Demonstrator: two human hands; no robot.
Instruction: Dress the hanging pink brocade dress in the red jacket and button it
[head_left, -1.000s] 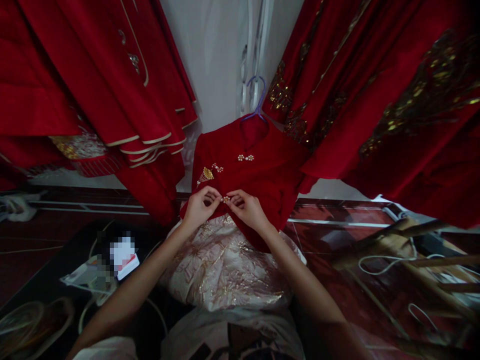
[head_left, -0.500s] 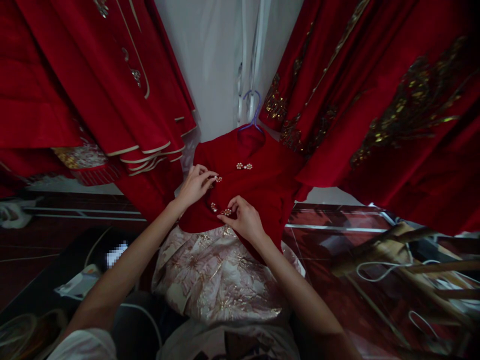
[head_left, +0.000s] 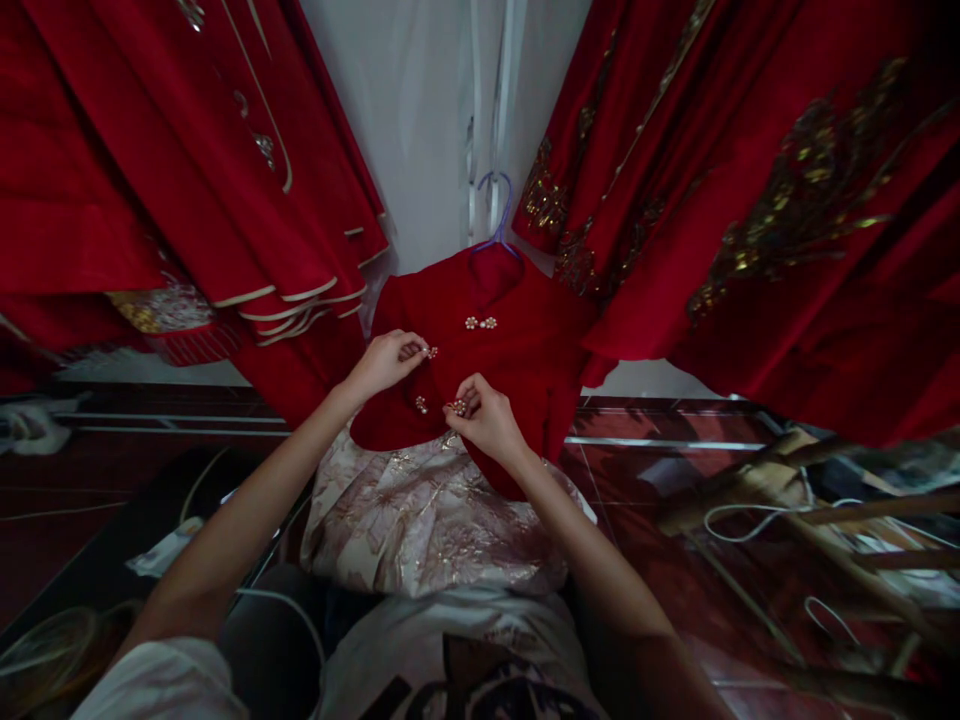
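Observation:
A red top (head_left: 517,355) with a pale brocade skirt part (head_left: 427,520) below it hangs from a purple hanger (head_left: 496,205) in front of me. My left hand (head_left: 390,360) pinches the edge of the red cloth at a pearl flower button (head_left: 431,352). Lower and to the right, the fingers of my right hand (head_left: 486,418) are closed on another flower clasp (head_left: 457,408), partly covered by them. Between the hands a loose-side flower button (head_left: 421,404) shows on the cloth. Near the collar a flower clasp (head_left: 481,323) lies joined across the front.
Red garments with pale piping (head_left: 292,220) hang at the left; red garments with gold sequins (head_left: 795,170) hang at the right. A wooden stand with white cord (head_left: 742,520) is on the right. A dark table surface (head_left: 75,560) lies at the left.
My right hand has drawn the lower clasp slightly up and its fingers have curled tighter round it. My left hand's fingers have closed more. The view has shifted a little.

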